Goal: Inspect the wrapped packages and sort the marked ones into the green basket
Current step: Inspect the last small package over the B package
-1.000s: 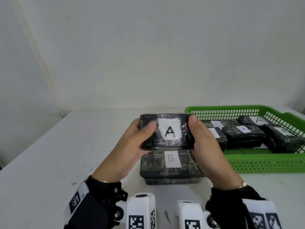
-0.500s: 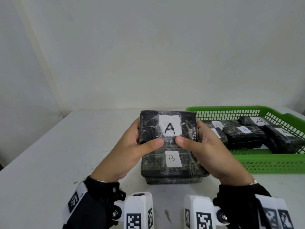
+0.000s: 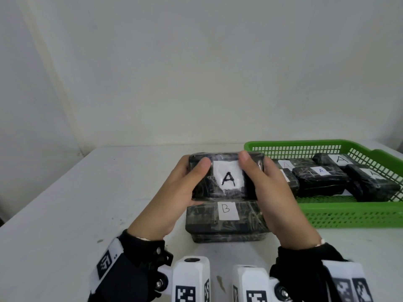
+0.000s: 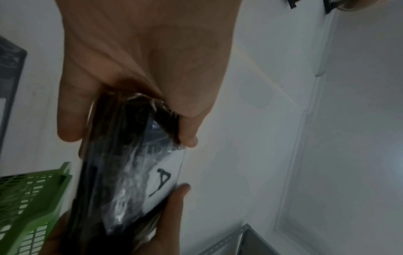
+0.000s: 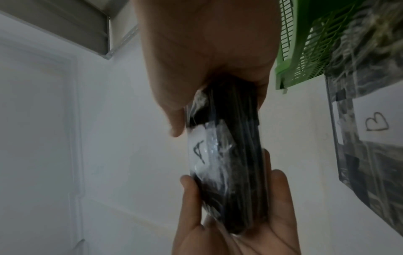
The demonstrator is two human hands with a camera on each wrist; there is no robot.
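Above the table's [image 3: 65, 214] near edge we hold an A-marked package [image 3: 226, 175], left hand [image 3: 174, 197] and right hand [image 3: 274, 192] clamped on its ends; several A packages already fill the green basket [image 3: 349, 212], a B-marked package [image 3: 226, 221] stays out.

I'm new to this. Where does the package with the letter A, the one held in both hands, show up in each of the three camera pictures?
Head: package marked A at centre, above the B package.
Left wrist: package marked A lower centre, running top to bottom.
Right wrist: package marked A at centre, seen edge-on.
Shared landmark: green basket, also and.
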